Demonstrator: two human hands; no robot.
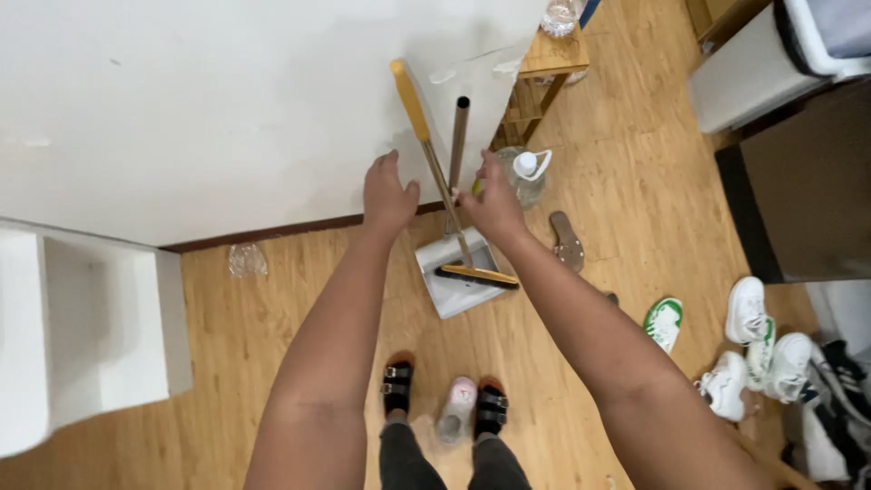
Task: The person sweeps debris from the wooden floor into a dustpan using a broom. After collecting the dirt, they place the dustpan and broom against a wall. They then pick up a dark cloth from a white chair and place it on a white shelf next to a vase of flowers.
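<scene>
This is a home, likely an entryway: a wooden laminate floor (272, 363), white sneakers (758, 340) scattered at the right of the frame, a broom (454, 204) and dustpan (454, 281) against the white wall (227, 109), and a small wooden shelf (544, 73) at the top.

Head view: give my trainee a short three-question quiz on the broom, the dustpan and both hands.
1. True or false: the broom leans against the white wall with its bristle head at the dustpan.
2. Which hand is at the dustpan's upright handle? A) left hand B) right hand
3. What stands on the floor just right of the right hand?

Key
1. True.
2. B; its grip on the handle cannot be confirmed.
3. A clear plastic jug with a white cap.
</scene>
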